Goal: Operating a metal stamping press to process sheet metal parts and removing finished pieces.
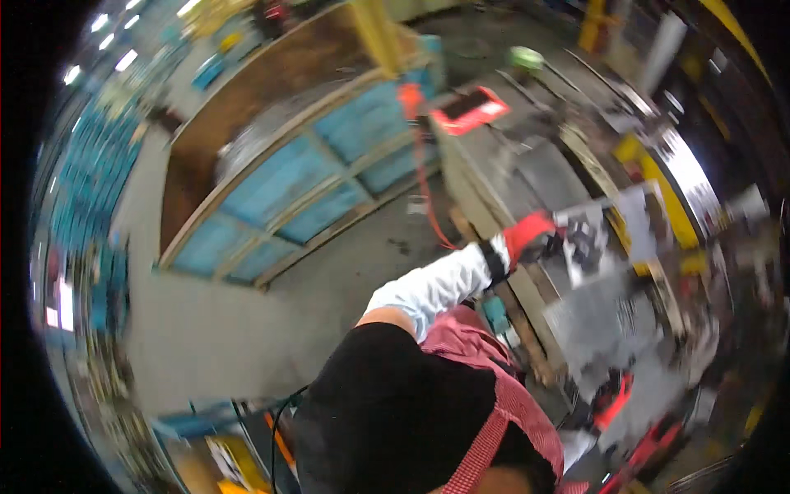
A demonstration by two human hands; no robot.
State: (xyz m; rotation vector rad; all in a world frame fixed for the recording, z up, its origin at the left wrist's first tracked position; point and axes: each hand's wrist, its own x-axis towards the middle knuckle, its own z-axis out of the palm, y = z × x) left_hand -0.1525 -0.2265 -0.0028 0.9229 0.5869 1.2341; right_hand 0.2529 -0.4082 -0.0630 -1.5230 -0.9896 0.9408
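My left hand (533,237), in a red and black glove below a white sleeve, reaches over the near edge of a metal worktable (588,317). Its dark fingertips meet or lie beside a cluster of dark grey pieces (584,240) on a pale sheet. Motion blur hides whether the fingers grip any of them. Lower down, my right hand (611,401), gloved in red and black, is over or beside the grey surface. Its fingers are smeared, and I make out nothing held in it.
A large blue-panelled crate (280,185) with a brown inner wall stands at the left, clear plastic inside it. A red-framed dark tray (471,109) and a green-white object (527,58) lie at the table's far end. An orange cord (425,185) hangs beside a yellow post (377,37).
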